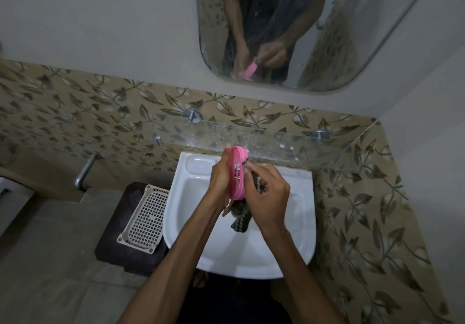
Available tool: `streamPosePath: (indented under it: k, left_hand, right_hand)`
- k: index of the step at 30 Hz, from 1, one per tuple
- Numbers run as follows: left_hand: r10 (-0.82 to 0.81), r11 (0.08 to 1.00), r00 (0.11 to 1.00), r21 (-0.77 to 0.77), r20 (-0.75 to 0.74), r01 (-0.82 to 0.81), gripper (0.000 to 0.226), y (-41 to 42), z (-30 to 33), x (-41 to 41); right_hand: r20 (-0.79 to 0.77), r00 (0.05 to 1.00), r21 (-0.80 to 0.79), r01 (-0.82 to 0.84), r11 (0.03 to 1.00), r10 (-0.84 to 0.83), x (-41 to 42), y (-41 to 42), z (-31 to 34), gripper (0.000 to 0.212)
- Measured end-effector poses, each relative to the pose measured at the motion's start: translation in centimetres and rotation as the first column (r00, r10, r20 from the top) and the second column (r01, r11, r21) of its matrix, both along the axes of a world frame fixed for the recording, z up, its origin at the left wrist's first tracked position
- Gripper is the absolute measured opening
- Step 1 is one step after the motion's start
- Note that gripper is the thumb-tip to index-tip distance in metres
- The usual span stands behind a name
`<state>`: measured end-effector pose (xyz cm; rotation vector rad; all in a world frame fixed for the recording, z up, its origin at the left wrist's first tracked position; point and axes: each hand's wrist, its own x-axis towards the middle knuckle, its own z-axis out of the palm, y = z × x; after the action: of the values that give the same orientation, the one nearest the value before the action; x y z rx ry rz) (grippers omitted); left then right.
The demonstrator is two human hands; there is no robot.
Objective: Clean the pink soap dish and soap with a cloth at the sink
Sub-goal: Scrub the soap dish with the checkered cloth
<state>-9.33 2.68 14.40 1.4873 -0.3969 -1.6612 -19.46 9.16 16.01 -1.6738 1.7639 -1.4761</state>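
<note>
My left hand (pixel 220 178) grips the pink soap dish (pixel 237 172) on edge above the white sink (pixel 241 255), with its slotted face turned to the right. My right hand (pixel 269 193) is closed on a dark patterned cloth (pixel 240 219) and presses part of it against the dish's slotted face. The cloth's loose end hangs down into the basin below the dish. No soap bar can be seen.
A glass shelf (pixel 276 137) on metal brackets runs just behind the dish. A mirror (pixel 289 29) hangs above it. Left of the sink, a white perforated plastic tray (pixel 144 216) lies on a dark stand. A metal pipe (pixel 84 170) sticks out of the leaf-patterned tile wall.
</note>
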Motion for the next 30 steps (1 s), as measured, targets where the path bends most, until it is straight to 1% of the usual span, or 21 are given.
streamPosePath:
  k: [3,4,9,12,14,16,17,20,21,24,27,28,30]
  left_hand:
    - [0.005,1.0,0.997,0.029,0.077,-0.008,0.055,0.0,-0.3,0.2]
    - [0.018,0.999,0.997,0.041,0.08,-0.021,0.053,0.1,-0.4,0.2]
    - [0.044,0.997,0.996,0.071,-0.082,-0.038,0.056,0.3,0.6,0.0]
    - [0.018,0.996,0.979,0.087,-0.203,0.0,0.056,0.9,1.2,-0.6]
    - [0.0,0.99,0.963,0.135,-0.269,0.038,0.062,1.3,1.1,-0.8]
    - [-0.016,0.983,0.962,0.174,-0.271,0.065,0.064,1.1,1.7,-0.6]
    - [0.004,0.983,0.967,0.181,-0.256,0.044,0.062,0.8,2.0,-0.4]
    - [0.044,0.987,0.98,0.162,-0.193,-0.012,0.068,0.5,2.5,-0.6]
    - [0.047,0.986,0.976,0.166,-0.214,-0.011,0.069,0.8,2.3,-0.7]
    - [0.029,0.978,0.942,0.204,-0.334,0.042,0.078,1.4,2.0,-0.8]
    - [0.04,0.988,0.936,0.155,-0.35,0.015,0.084,0.9,2.3,-0.4]
    - [0.025,0.987,0.936,0.156,-0.35,0.032,0.078,0.7,2.4,-0.4]
    - [-0.061,0.976,0.932,0.175,-0.357,0.131,0.056,0.9,2.0,-0.1]
  right_hand:
    - [-0.046,0.999,0.005,-0.021,1.0,0.022,0.0,1.9,-1.3,0.028]
    - [-0.056,0.998,0.002,-0.024,1.0,0.024,0.0,2.4,-1.8,0.028]
    - [-0.082,0.991,0.005,-0.105,0.994,0.105,0.9,3.9,-2.6,0.024]
    - [-0.098,0.993,-0.03,-0.063,0.998,0.06,1.1,2.2,-1.7,0.021]
    - [-0.082,0.996,-0.058,-0.025,0.998,0.02,1.5,1.2,-1.4,0.021]
    - [-0.078,0.997,-0.062,-0.028,0.998,0.023,1.8,1.8,-1.9,0.023]
    - [-0.079,0.996,-0.058,-0.045,0.997,0.04,1.8,2.6,-2.4,0.024]
    - [-0.085,0.993,-0.063,-0.086,0.994,0.081,1.3,3.7,-3.4,0.027]
    - [-0.088,0.994,-0.075,-0.075,0.994,0.068,1.1,3.3,-3.5,0.027]
    - [-0.042,0.999,-0.085,-0.031,0.996,0.028,1.3,2.1,-3.0,0.028]
    - [-0.019,0.996,-0.083,-0.091,0.992,0.09,1.6,2.7,-3.3,0.032]
    - [-0.016,0.995,-0.083,-0.104,0.991,0.103,1.4,3.0,-3.5,0.033]
    - [-0.012,0.994,-0.085,-0.11,0.99,0.109,0.9,3.1,-4.0,0.035]
